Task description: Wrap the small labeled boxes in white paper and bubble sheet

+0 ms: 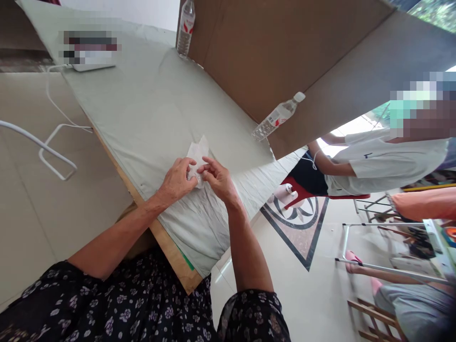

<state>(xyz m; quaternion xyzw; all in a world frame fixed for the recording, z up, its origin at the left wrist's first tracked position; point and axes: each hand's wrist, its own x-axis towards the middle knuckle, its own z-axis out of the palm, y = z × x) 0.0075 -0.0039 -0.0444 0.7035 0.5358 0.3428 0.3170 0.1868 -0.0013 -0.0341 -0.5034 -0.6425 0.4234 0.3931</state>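
Note:
A crumpled white tissue [197, 152] lies on the pale cloth of the table, near the front corner. My left hand [179, 177] grips its left side, with the fingers curled and the thumb bent in. On the other side, my right hand [220, 180] has its thumb and fingertips drawn together at the tissue's right edge. The fingers partly cover the lower part of the tissue, so its folds there are hard to make out.
Two clear plastic bottles, a far bottle [185, 31] and a nearer bottle [280, 116], stand against a large brown cardboard panel [267, 52]. A white device [94, 61] with a cable rests at the far left. Beyond the panel sits a person in a white shirt [388, 164].

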